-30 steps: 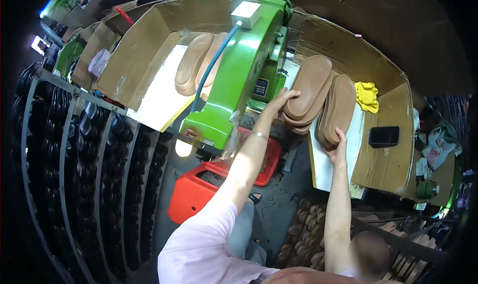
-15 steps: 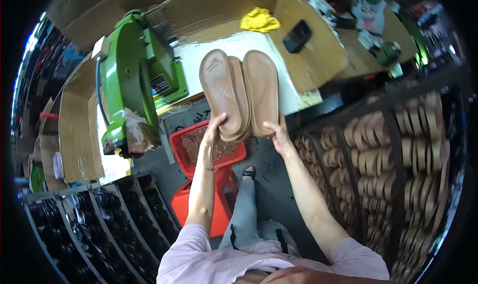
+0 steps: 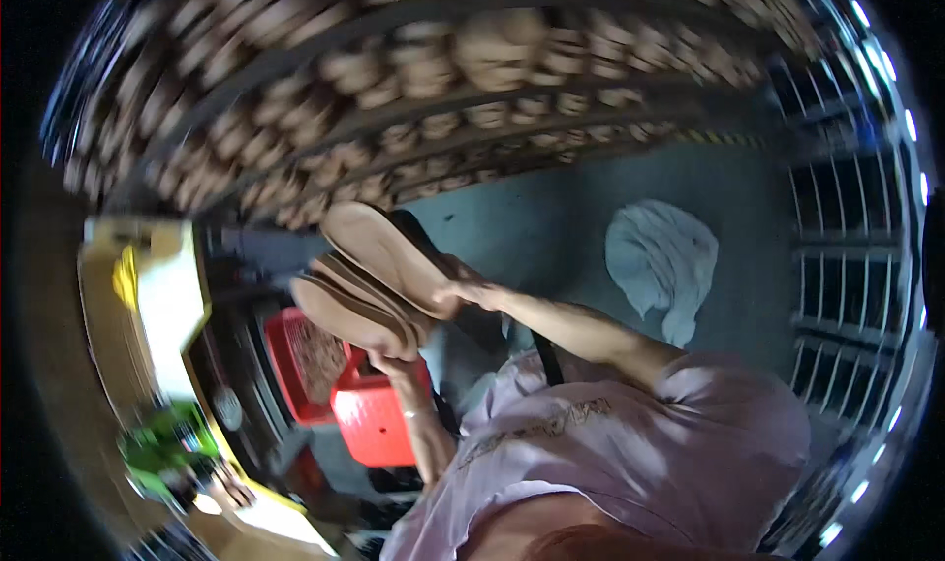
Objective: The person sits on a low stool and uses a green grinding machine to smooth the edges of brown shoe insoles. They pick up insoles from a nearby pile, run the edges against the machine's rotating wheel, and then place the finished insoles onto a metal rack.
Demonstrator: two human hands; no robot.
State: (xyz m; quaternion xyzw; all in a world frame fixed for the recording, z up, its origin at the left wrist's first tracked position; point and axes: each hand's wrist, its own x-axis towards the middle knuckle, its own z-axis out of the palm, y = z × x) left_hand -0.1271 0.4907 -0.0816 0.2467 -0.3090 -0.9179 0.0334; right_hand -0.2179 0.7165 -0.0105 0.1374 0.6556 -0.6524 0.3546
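Several tan shoe soles are in my two hands, with their long ends pointing up and to the left. My left hand (image 3: 392,362) closes on the near end of the lower stack of soles (image 3: 346,315). The nearest end of another tan sole (image 3: 379,248), just above, is gripped by my right hand (image 3: 472,291). A dark shape shows behind that sole, too blurred to name. Parts of the fingers are hidden under the soles.
Tall racks (image 3: 502,49) packed with tan soles stand ahead. A red stool (image 3: 374,428) and a red basket (image 3: 281,349) with brown scraps are at the left, beside a green machine (image 3: 167,443). White cloth (image 3: 661,256) lies on the floor; metal racks (image 3: 847,226) line the right.
My view has swung right, away from the workbench and toward the sole racks. The soles have come along in both hands and are now tilted to the left.
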